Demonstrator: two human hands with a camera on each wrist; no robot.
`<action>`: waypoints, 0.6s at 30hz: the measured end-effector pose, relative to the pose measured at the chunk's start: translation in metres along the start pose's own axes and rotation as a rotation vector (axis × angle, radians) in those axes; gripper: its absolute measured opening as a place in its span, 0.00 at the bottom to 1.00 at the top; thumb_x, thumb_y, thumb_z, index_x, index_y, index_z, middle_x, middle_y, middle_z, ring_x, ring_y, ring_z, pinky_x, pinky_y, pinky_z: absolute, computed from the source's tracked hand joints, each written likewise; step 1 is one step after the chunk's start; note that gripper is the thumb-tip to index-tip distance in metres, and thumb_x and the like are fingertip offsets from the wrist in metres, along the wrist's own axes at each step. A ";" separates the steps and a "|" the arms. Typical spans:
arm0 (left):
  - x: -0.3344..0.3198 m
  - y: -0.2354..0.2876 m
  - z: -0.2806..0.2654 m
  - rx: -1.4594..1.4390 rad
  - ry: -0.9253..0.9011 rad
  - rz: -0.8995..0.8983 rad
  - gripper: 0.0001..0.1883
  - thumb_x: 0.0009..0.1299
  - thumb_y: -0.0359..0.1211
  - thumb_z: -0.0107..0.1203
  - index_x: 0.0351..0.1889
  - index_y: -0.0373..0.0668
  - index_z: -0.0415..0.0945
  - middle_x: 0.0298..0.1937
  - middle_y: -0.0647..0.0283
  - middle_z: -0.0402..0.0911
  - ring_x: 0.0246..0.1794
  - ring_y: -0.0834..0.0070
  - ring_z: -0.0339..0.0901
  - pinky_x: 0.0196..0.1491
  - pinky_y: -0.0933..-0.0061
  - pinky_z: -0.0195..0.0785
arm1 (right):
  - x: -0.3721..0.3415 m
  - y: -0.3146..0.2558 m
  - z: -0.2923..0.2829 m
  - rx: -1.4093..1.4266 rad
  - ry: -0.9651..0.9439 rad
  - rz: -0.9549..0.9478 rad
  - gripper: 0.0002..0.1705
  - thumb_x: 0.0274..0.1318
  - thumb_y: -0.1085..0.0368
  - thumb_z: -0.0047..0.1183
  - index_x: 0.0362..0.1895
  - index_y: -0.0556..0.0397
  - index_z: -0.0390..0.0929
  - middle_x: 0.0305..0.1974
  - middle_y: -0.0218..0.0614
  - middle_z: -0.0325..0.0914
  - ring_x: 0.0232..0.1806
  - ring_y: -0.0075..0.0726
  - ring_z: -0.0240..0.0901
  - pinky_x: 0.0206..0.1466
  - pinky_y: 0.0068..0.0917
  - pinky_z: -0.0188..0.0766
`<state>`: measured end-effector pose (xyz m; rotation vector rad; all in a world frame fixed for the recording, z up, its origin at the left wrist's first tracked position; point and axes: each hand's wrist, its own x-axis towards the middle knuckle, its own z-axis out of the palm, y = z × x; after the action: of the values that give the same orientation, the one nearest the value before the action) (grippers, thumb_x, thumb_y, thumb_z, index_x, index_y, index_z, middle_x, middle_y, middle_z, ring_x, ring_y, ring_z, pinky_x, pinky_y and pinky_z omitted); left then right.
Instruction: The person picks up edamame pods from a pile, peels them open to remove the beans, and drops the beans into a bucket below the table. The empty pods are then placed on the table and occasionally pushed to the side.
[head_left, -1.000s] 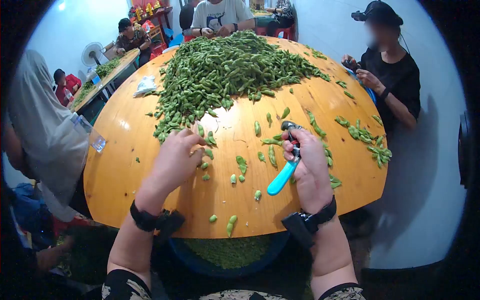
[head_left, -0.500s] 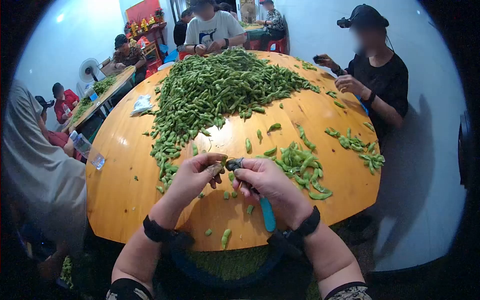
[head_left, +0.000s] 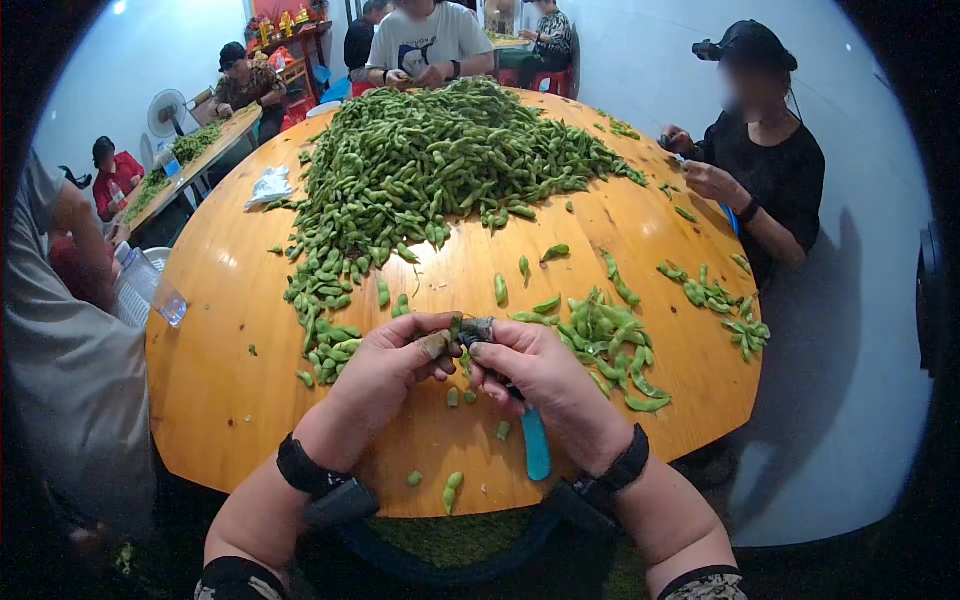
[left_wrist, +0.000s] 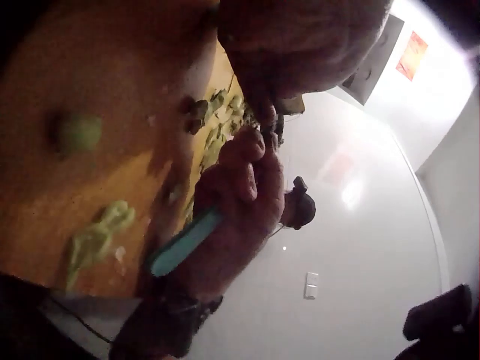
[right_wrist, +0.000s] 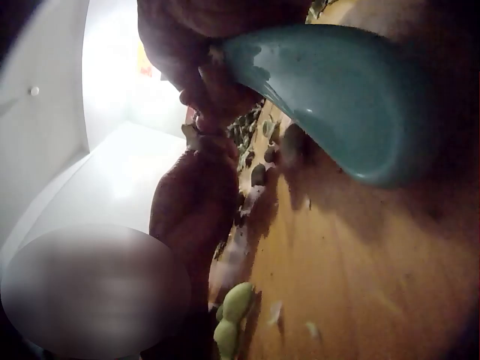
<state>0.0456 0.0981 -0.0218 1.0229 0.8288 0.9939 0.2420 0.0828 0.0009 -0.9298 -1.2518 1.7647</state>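
Over the near part of the wooden table (head_left: 220,400), both hands meet at the fingertips. The left hand (head_left: 385,365) pinches a small green pod (head_left: 456,328) between thumb and fingers. Curled round a tool with a dark head, the right hand (head_left: 545,375) holds it against the pod; the tool's turquoise handle (head_left: 536,445) hangs below the palm. The handle (right_wrist: 337,97) fills much of the right wrist view. Fingers hide most of the tool's middle and part of the pod.
A large heap of green pods (head_left: 430,160) covers the table's far middle. Loose pods (head_left: 610,340) lie right of the hands, short pieces (head_left: 503,430) below them. A clear bottle (head_left: 150,283) leans at the left edge. People sit around; a tub (head_left: 450,540) stands below the near edge.
The left hand has come up from the table with a pod, and the right hand has moved left to meet it. Since half a second ago both hands have barely moved; the view has shifted slightly.
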 end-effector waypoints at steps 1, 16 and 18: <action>0.001 -0.003 -0.004 -0.088 -0.046 -0.020 0.16 0.70 0.28 0.51 0.55 0.36 0.72 0.42 0.63 0.79 0.36 0.81 0.75 0.41 0.81 0.71 | -0.001 -0.003 0.002 0.019 0.015 0.005 0.09 0.62 0.66 0.45 0.41 0.54 0.76 0.24 0.22 0.75 0.18 0.10 0.67 0.17 0.10 0.60; -0.003 -0.005 0.016 1.163 0.152 0.653 0.12 0.69 0.25 0.51 0.49 0.34 0.74 0.34 0.61 0.81 0.31 0.78 0.79 0.34 0.75 0.74 | -0.004 -0.002 0.007 -0.041 0.075 -0.031 0.12 0.61 0.68 0.45 0.47 0.55 0.77 0.23 0.24 0.75 0.17 0.11 0.66 0.16 0.10 0.58; -0.001 -0.005 0.015 0.882 0.085 0.514 0.10 0.69 0.26 0.50 0.46 0.32 0.73 0.31 0.54 0.81 0.30 0.67 0.80 0.33 0.72 0.73 | -0.004 -0.003 0.006 -0.021 0.082 -0.021 0.13 0.61 0.68 0.45 0.47 0.55 0.77 0.23 0.24 0.75 0.17 0.11 0.66 0.16 0.10 0.57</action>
<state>0.0601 0.0920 -0.0220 2.0316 1.1390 1.1158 0.2389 0.0770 0.0057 -0.9882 -1.2257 1.6833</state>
